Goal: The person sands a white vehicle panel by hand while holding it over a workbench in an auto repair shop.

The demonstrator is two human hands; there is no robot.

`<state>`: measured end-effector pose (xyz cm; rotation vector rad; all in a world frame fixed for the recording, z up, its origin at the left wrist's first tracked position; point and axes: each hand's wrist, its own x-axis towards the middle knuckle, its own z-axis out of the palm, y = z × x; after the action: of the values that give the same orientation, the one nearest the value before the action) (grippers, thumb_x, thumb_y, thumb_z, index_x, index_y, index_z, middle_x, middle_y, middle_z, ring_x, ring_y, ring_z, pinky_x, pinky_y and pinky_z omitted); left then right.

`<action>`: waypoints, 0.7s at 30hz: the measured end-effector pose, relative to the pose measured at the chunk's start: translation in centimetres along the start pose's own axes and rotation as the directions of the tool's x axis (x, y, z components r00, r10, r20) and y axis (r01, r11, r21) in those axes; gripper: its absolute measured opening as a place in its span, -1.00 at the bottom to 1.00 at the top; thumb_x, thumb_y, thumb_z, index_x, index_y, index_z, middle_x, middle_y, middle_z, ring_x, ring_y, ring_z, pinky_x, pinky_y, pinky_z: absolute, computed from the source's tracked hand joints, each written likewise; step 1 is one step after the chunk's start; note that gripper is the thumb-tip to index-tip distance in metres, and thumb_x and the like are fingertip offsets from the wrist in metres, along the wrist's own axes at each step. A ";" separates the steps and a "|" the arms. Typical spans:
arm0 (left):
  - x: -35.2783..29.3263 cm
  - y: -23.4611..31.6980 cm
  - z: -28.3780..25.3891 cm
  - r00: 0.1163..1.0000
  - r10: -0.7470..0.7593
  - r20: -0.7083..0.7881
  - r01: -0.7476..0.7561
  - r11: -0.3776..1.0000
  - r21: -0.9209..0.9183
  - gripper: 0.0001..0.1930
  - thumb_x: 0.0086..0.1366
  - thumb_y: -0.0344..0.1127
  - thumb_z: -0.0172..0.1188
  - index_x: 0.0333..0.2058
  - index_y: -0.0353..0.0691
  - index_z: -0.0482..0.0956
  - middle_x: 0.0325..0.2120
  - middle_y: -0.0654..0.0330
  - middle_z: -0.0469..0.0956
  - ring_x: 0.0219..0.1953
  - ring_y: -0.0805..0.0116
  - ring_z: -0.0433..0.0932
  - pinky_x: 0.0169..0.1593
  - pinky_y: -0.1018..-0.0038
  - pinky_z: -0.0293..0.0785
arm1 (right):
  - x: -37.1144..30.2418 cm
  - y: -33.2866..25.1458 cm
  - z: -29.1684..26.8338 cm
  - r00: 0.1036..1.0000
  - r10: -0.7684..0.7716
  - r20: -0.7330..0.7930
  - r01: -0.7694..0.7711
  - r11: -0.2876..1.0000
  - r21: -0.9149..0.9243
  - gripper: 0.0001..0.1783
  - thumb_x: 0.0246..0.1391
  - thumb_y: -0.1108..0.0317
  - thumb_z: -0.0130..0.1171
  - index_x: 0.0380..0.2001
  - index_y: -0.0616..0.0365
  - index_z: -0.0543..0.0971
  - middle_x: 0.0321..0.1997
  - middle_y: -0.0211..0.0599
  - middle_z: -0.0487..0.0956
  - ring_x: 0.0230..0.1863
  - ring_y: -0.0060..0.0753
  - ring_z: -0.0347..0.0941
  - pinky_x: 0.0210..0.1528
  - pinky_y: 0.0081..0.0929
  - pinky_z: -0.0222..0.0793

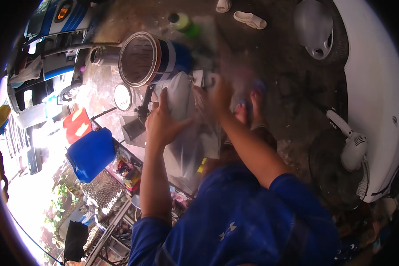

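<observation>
In front of me is a smooth, white, rounded piece (180,95) whose kind I cannot make out. My left hand (159,123) grips its lower left side, the fingers along the edge and the thumb stretched across below. To the right, my right hand (215,95) is smeared by motion, so its grip does not show. Close to its fingers is a small white piece (199,78). A pale, sheet-like surface (186,153) lies beneath my hands. Just beyond the white piece a large blue and white bucket (175,56) lies tipped on its side.
A metal can (106,56) and a round lid (123,97) are at the left, near a blue container (91,154) and a red one (76,126). A green bottle (184,24) stands beyond. At right, a white corded power tool (354,148) is beside a white car panel (379,102).
</observation>
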<state>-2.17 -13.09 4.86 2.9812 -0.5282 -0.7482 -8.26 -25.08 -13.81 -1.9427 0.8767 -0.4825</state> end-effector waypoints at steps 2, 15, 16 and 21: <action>0.5 0.7 0.0 0.999 -0.039 0.026 0.038 0.999 0.032 0.31 -0.18 0.22 0.61 0.48 -0.24 0.13 0.15 -0.30 0.55 0.16 -0.26 0.59 0.24 0.02 0.48 | 0.2 -0.5 0.9 0.986 0.086 0.141 -0.075 0.994 -0.080 -0.44 0.01 0.05 0.39 0.01 0.14 0.57 0.08 0.03 0.50 0.13 0.14 0.43 0.14 0.08 0.31; 3.6 1.6 3.1 0.989 0.138 0.056 -0.135 0.989 -0.054 0.38 -0.22 0.22 0.62 0.52 -0.19 0.04 0.02 -0.34 0.64 0.07 -0.29 0.65 0.16 0.01 0.56 | 1.3 3.9 4.5 0.987 -0.008 0.162 0.031 0.989 -0.142 -0.66 0.06 0.28 0.28 -0.06 0.03 0.67 -0.05 -0.11 0.60 0.09 0.03 0.50 0.09 0.06 0.33; 3.8 0.7 3.1 0.990 0.128 0.053 -0.126 0.991 -0.046 0.38 -0.22 0.22 0.62 0.52 -0.19 0.04 0.02 -0.34 0.64 0.07 -0.29 0.65 0.16 0.01 0.56 | 1.0 3.6 4.0 0.970 -0.012 0.241 0.012 1.000 0.003 -0.63 0.03 0.32 0.28 -0.05 0.05 0.68 -0.08 -0.09 0.64 0.06 0.04 0.55 0.08 0.04 0.38; 4.5 -1.4 3.1 0.984 0.155 0.088 -0.148 0.985 -0.086 0.40 -0.22 0.21 0.63 0.53 -0.18 0.03 0.15 -0.32 0.57 0.17 -0.30 0.58 0.23 0.01 0.51 | -3.1 2.8 -3.3 0.854 0.278 0.440 -0.405 0.886 0.226 -0.52 0.04 0.27 0.22 0.04 0.24 0.64 -0.01 0.14 0.70 0.08 0.15 0.64 0.14 -0.02 0.51</action>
<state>0.55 -13.06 -0.06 2.8054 -0.7033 -0.8772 -13.47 -25.65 -14.58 -1.4732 0.8040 -0.0003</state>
